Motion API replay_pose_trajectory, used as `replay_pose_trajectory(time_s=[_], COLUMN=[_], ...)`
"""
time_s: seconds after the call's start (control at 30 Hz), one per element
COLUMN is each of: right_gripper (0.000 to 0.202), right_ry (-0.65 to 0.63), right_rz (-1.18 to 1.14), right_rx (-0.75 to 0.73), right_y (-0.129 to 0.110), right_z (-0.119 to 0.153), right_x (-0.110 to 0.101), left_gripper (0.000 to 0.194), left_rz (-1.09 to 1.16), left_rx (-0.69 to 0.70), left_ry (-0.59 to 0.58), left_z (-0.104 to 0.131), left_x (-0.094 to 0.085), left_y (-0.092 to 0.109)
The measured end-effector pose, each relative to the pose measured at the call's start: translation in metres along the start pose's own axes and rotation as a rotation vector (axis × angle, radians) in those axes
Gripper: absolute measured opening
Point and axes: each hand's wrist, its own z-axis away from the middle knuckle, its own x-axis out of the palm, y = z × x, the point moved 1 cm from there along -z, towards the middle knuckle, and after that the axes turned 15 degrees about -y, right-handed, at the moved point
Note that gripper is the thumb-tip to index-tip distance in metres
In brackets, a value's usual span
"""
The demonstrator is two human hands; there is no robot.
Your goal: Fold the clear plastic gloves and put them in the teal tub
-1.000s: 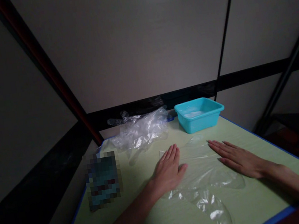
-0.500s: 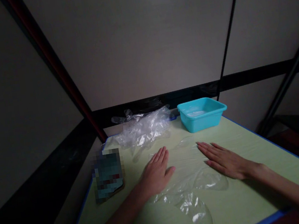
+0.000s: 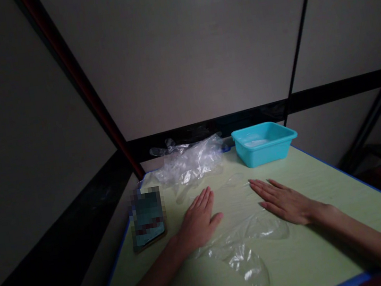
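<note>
A clear, thin disposable plastic glove [image 3: 242,238] lies spread on the pale green table, its near part wrinkled and shiny. My left hand [image 3: 200,218] rests palm down on its left side, fingers stretched out and pointing away from me. On the right side, my right hand [image 3: 283,201] lies flat too, fingers extended toward the middle. Both hands hold nothing between their fingers. Behind the left hand sits a crumpled heap of clear plastic gloves [image 3: 191,162].
A turquoise plastic basin [image 3: 264,146] with something whitish inside stands at the back right. To the left lies a blurred-out flat dark object [image 3: 148,221]. The table [image 3: 333,236] has blue edging and meets a panelled wall [image 3: 199,55] at the back.
The view has turned slightly left, so the basin, heap and dark object appear further right. My hands stay flat in nearly the same place on the glove.
</note>
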Motion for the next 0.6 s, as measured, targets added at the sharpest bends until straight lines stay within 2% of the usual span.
replay_pose_trajectory(time_s=[0.3,0.6], right_gripper=[0.053,0.052], right_ry=[-0.009,0.022], right_rz=[-0.028,-0.060], right_rx=[0.014,0.002], right_y=[0.010,0.008], right_z=[0.003,0.004], right_x=[0.000,-0.001], left_gripper=[0.060,0.062], left_rz=[0.038,0.021], left_rx=[0.031,-0.032], left_ry=[0.021,0.054], left_z=[-0.009,0.011], left_x=[-0.001,0.009], left_y=[0.002,-0.034])
